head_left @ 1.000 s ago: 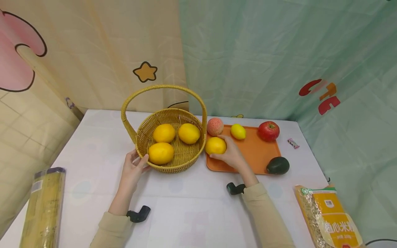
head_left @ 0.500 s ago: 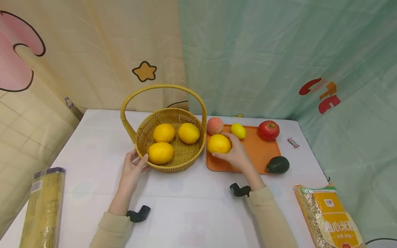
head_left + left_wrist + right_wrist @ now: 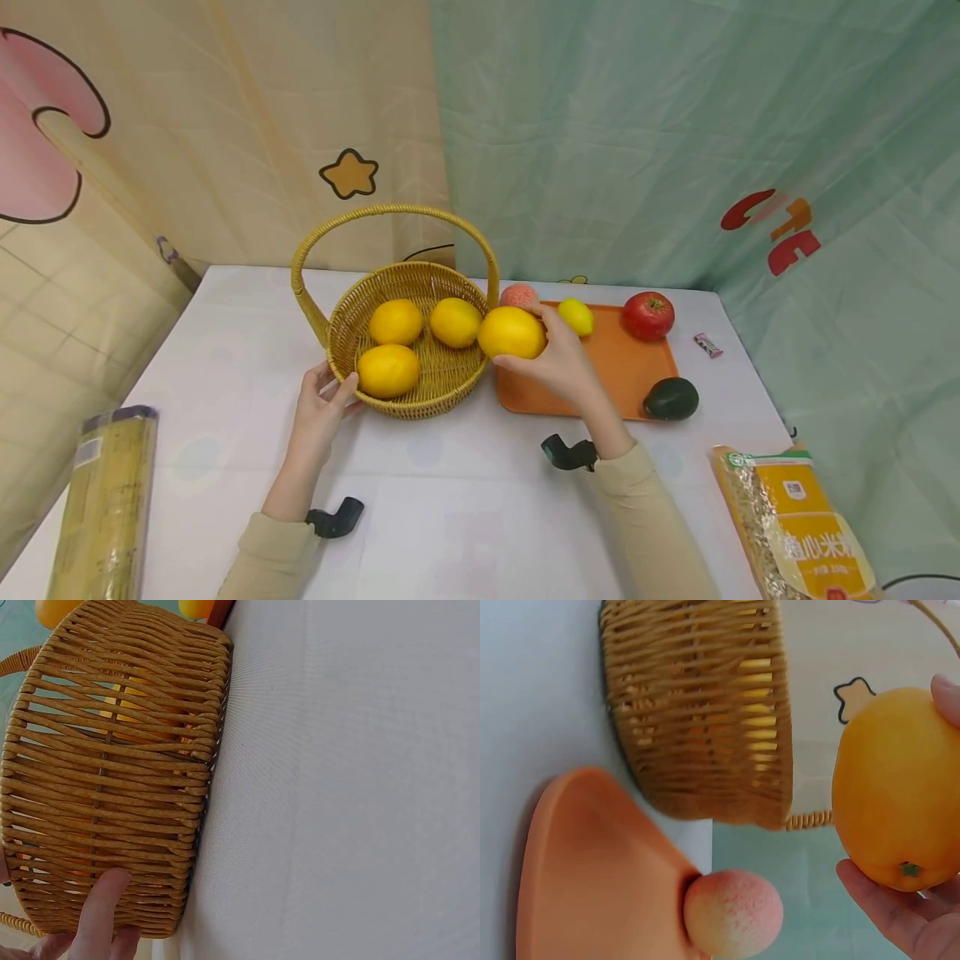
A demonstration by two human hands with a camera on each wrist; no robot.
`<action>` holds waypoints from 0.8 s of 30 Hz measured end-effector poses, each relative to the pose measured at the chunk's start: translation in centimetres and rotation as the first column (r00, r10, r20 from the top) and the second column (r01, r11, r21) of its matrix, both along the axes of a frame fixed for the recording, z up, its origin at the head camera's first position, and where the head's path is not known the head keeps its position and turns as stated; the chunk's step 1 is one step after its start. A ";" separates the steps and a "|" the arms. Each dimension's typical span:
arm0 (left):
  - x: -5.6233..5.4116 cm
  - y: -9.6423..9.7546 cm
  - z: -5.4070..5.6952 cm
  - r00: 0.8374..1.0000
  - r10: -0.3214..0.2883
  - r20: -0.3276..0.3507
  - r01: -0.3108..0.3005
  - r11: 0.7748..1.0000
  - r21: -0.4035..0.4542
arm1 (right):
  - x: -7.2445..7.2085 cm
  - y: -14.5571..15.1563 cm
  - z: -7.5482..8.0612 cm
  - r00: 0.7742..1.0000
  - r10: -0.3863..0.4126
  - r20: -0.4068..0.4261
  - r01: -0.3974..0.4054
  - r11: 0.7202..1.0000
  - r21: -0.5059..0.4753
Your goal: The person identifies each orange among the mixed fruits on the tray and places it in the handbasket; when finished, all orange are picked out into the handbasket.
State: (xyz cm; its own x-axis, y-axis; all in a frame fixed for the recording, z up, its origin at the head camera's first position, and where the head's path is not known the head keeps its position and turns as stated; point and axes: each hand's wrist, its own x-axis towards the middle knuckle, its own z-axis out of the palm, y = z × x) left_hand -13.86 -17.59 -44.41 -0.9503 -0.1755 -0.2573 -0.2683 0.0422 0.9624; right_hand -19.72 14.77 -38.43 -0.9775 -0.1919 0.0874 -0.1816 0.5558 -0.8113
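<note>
A large yellow oval fruit (image 3: 512, 332) with a small green stem end is held by my right hand (image 3: 562, 354), thumb and fingers on opposite sides. It is raised by the right rim of the wicker basket (image 3: 442, 406). My left hand (image 3: 318, 412) grips the basket's near-left side, the thumb at the rim and the fingers against the outer wall; a finger (image 3: 101, 915) shows on the weave in the left wrist view. Three similar yellow fruits (image 3: 388, 371) lie inside the basket. A peach (image 3: 733, 913) sits at the tray's far-left corner, partly hidden in the head view.
The orange tray (image 3: 630, 371) bears a small lemon (image 3: 575, 317), a red apple (image 3: 648, 316) and a dark green avocado (image 3: 671, 398). A wrapped candy (image 3: 707, 345) lies right of it. Bagged goods flank the table: noodles (image 3: 105, 500) left, a yellow packet (image 3: 795, 525) right.
My right hand has lifted the yellow fruit off the tray, then carried it left to the basket's rim. My left hand and the basket have stayed in place.
</note>
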 end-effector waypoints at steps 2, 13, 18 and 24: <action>0.0 0.0 0.0 1.000 -0.001 -0.006 0.001 1.000 0.001 | -0.1 -0.7 0.2 1.000 0.015 -0.002 -0.015 1.000 -0.013; 0.0 0.0 0.0 1.000 0.000 -0.009 0.000 1.000 0.003 | -0.5 -4.4 -0.8 0.997 0.075 0.032 -0.074 0.997 -0.018; 0.0 -0.1 0.1 1.000 -0.005 -0.015 0.005 1.000 -0.003 | -0.8 -5.8 -1.5 0.994 0.104 0.024 -0.104 0.995 0.010; -0.1 -0.1 0.0 1.000 0.000 -0.013 0.000 1.000 0.003 | -1.0 -6.8 -2.3 0.991 0.133 0.019 -0.134 0.990 0.041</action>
State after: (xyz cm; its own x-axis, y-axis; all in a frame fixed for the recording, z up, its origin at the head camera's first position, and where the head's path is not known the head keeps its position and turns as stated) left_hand -13.97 -17.67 -44.36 -0.9536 -0.1744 -0.2454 -0.2557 0.0393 0.9660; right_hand -20.74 7.99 -40.70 -0.9441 -0.3239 0.0610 -0.2436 0.5607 -0.7914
